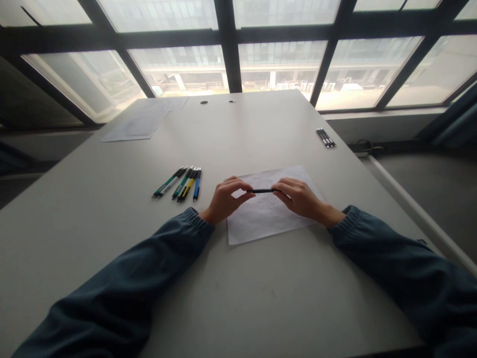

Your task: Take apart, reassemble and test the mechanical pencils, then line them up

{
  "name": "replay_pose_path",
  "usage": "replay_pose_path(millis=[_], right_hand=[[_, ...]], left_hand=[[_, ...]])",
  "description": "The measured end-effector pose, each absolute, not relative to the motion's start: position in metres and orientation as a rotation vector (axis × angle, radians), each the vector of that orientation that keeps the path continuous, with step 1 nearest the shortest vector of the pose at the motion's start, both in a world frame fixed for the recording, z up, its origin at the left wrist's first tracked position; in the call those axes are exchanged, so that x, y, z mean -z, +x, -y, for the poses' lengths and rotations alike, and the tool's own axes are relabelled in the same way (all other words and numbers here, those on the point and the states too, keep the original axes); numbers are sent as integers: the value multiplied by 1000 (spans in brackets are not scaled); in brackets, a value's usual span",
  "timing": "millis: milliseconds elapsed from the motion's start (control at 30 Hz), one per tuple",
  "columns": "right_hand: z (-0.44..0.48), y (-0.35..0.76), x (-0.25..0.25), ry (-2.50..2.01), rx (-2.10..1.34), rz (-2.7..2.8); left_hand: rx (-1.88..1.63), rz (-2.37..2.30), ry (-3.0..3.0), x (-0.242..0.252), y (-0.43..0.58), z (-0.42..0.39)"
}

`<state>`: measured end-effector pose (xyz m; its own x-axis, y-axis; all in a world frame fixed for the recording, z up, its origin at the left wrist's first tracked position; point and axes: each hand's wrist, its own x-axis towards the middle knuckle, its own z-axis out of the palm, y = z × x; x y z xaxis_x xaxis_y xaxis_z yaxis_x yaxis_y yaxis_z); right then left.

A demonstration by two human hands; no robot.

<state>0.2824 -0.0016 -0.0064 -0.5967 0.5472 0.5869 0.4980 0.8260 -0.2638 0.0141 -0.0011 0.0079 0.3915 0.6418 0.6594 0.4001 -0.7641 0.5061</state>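
Observation:
A slim dark pen point(262, 191) is held level between both hands, above a white sheet of paper point(253, 229) with faint marks on it. My left hand point(228, 197) pinches the pen's left end between thumb and fingers. At the opposite end, my right hand point(298, 197) grips it the same way. The fingers cover both tips of the pen. To the left of my left hand lie several pens point(183, 184) with green, yellow, white and blue barrels, side by side at a slant.
Several black-and-white pens point(326, 137) lie in a row near the right edge of the white table point(238, 293). More papers point(134, 124) rest at the far left corner. Two small round fittings, one a dark disc point(203, 103), sit at the back, before large windows.

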Motion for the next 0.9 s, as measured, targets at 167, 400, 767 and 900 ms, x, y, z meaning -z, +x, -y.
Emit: replay_pose_path(millis=[167,400,767,900], right_hand=[[2,282,8,-714,-181,2275],[1,282,9,-748,-182,2245],[2,282,6,-740,-102,2326],[2,282,6,-737,-122,2315]], left_hand=[[-1304,-928,2383,-7,14,1],[-1295,-903,2390,-9,15,1],[-1279,-941,2346,-9,14,2],[-1244,-933,2335,-6,14,0]])
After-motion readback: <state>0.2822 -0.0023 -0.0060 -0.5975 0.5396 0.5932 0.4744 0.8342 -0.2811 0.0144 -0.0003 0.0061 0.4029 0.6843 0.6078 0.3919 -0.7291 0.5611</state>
